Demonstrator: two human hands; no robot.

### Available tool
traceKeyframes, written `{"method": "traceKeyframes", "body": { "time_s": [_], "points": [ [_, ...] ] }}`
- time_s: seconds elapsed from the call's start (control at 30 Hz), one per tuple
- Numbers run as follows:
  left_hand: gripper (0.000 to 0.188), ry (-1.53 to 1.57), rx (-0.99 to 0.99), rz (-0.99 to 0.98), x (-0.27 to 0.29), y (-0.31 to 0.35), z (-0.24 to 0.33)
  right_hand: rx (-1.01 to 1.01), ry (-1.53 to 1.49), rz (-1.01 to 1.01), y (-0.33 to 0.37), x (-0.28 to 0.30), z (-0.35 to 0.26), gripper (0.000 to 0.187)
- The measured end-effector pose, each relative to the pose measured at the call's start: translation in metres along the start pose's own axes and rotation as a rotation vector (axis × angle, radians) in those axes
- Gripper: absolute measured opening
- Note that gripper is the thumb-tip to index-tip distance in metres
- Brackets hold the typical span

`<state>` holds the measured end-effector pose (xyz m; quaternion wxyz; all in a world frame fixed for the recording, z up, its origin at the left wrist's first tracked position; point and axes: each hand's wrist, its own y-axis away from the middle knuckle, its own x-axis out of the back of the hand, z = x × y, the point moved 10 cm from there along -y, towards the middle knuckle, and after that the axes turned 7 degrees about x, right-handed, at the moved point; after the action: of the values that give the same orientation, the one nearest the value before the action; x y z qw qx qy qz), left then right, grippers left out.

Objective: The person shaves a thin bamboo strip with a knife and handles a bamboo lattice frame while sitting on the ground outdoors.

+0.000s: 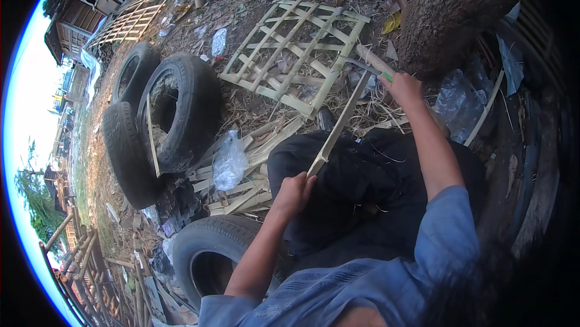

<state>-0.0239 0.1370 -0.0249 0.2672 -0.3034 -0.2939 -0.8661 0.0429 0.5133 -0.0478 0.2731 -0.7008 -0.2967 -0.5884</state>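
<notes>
My left hand [292, 194] is closed round the near end of a long split bamboo strip [342, 123]. The strip slants up and away to the right, over my dark-trousered legs. My right hand [403, 89] grips a knife [357, 63] by its green handle, with the slightly curved blade pointing left. The blade lies close to the strip's far end; whether it touches cannot be made out. Just beyond them, a woven bamboo lattice panel [332, 79] rests on the ground.
Old tyres [202, 112] stand at the left, and another tyre [226, 233] is beside my left forearm. Loose bamboo strips [251, 197] and a clear plastic bag [229, 161] lie left of my legs. A thick tree trunk [450, 12] rises at the far right.
</notes>
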Motion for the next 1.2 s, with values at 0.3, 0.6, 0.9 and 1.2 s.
{"method": "traceKeyframes", "body": {
  "time_s": [0.3,0.6,0.9,1.2],
  "points": [
    [0.033,0.139,0.016,-0.017,-0.007,0.005,-0.026,-0.305,0.032,-0.009,0.02,0.039,0.116,0.062],
    [0.035,0.495,0.339,-0.256,-0.018,-0.002,-0.019,-0.109,-0.709,0.12,0.062,0.0,0.045,0.068],
    [0.035,0.416,0.358,-0.232,-0.018,-0.002,-0.021,0.473,-0.462,-0.123,0.125,0.003,-0.148,0.067],
    [0.037,0.232,0.181,-0.152,-0.018,-0.011,-0.04,0.578,-0.401,-0.111,0.12,-0.028,-0.156,0.068]
  ]
}}
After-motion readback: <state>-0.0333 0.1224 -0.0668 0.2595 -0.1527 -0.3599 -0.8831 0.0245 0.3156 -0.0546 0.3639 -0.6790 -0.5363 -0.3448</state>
